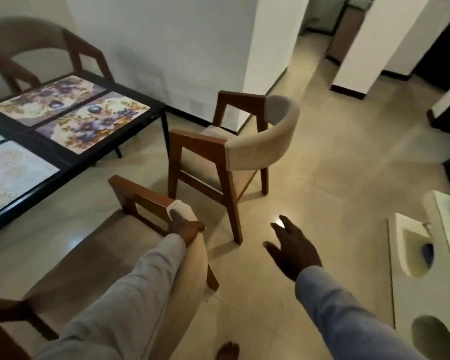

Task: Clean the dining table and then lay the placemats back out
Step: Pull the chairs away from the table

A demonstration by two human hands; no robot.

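The black dining table [151, 103] fills the left side. Two floral placemats [89, 118] lie face up at its far end. A pale placemat [13, 172] lies nearer me, seemingly face down. My left hand [186, 227] grips the cream backrest of the near wooden chair [140, 198], which stands beside the table. My right hand [294, 245] hovers over the floor to the right, fingers spread and holding nothing.
A second wooden chair [234, 152] with a cream curved back stands pulled away from the table's corner. A third chair [31, 53] sits at the far left end. White furniture [421, 281] with round cut-outs lines the right edge. My bare foot [227, 350] shows below.
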